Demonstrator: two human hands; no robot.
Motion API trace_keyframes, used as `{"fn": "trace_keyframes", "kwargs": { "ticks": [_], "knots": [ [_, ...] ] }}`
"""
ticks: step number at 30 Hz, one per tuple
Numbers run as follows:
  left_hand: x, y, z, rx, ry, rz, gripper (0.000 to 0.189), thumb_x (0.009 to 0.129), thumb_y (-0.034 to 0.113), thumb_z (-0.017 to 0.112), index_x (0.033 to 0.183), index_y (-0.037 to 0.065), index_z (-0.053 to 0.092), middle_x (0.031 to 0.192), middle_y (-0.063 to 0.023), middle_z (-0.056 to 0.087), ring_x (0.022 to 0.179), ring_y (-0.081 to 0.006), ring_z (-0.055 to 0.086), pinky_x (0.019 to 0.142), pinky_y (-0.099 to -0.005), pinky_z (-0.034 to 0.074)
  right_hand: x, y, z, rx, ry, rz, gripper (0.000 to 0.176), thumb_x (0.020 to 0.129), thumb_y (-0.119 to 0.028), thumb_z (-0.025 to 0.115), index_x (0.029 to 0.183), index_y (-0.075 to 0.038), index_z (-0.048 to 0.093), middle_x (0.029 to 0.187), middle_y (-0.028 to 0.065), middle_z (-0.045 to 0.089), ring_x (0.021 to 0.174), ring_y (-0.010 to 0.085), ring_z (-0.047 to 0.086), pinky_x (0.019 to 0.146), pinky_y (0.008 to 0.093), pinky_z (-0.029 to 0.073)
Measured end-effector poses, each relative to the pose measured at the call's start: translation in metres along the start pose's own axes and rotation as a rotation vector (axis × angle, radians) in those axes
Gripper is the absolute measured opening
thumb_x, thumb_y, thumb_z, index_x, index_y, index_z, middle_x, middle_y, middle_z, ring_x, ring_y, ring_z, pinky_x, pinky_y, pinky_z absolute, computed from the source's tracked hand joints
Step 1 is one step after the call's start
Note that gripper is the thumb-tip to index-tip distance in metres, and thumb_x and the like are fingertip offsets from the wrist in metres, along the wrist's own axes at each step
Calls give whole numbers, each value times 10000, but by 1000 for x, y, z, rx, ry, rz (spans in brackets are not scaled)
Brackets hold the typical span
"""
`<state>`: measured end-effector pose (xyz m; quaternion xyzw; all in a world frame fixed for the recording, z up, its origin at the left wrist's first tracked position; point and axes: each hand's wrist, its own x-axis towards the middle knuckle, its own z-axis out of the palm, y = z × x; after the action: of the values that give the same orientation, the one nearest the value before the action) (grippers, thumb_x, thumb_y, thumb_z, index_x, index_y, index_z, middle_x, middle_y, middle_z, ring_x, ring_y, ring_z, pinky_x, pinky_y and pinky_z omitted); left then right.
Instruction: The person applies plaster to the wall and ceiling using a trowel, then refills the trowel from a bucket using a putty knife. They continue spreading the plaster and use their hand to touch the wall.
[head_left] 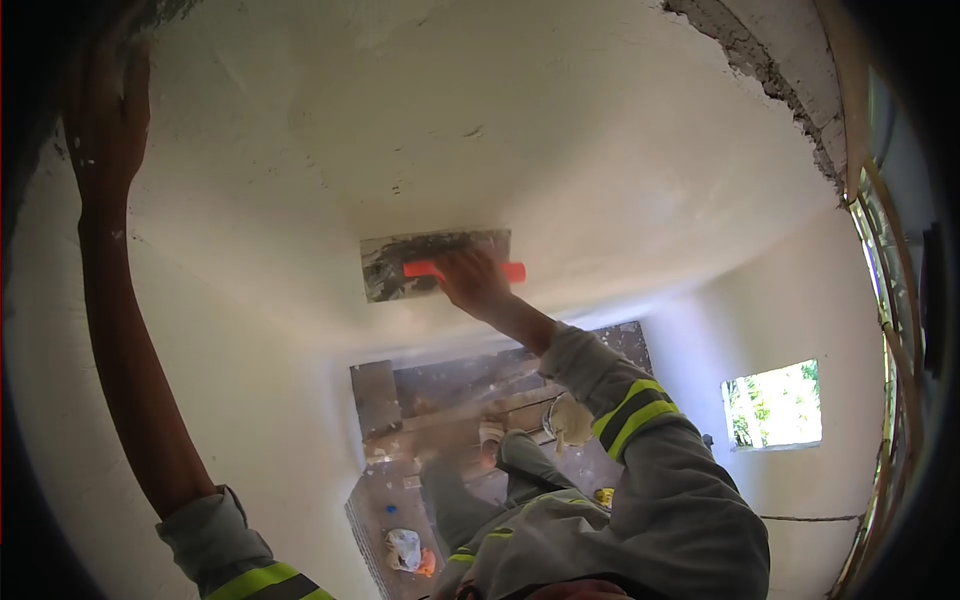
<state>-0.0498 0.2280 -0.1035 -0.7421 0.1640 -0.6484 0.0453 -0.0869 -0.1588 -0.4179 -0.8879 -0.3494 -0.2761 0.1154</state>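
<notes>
My right hand [475, 285] grips the orange handle of a steel plastering trowel [395, 265]. Its grey, mortar-smeared blade lies flat against the smooth whitish plastered surface [560, 150] overhead. My left hand [105, 110] is raised far to the left, fingers spread, palm resting on the same surface near its dark edge, and it holds nothing. Both arms wear grey sleeves with yellow reflective bands, the left sleeve pushed back to the elbow.
A rough, unplastered grey edge [770, 70] runs along the top right. A bright window opening [772, 403] sits in the wall at right. Below, a dusty floor [450, 400] carries boards, a white plastic bag [403, 548] and small scraps. Thin rods [890, 310] run along the right edge.
</notes>
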Motion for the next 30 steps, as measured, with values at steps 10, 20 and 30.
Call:
{"fn": "trace_keyframes", "kwargs": {
  "ticks": [10,20,30],
  "knots": [
    [5,-2,1,-50,15,-16,425,995,347,509,1276,35,576,1251,-184,593,1164,-332,560,1015,-420,421,61,39,-225,-108,300,281,217,833,-230,764,885,-56,644,788,101,679,639,229,661,593,325,527],
    [6,3,0,-4,-64,-61,456,995,382,505,1283,35,569,1258,-192,594,1171,-329,572,1013,-417,431,50,10,-72,-98,-63,14,229,789,-240,715,942,-111,604,827,76,653,852,272,657,728,406,516],
    [41,36,-36,-120,-153,32,401,1000,286,472,1266,-14,485,1209,-203,524,1149,-333,514,905,-464,463,67,13,-184,-161,-1,-85,158,832,-199,687,893,-95,586,787,59,622,743,218,644,637,351,503]
  ]
}}
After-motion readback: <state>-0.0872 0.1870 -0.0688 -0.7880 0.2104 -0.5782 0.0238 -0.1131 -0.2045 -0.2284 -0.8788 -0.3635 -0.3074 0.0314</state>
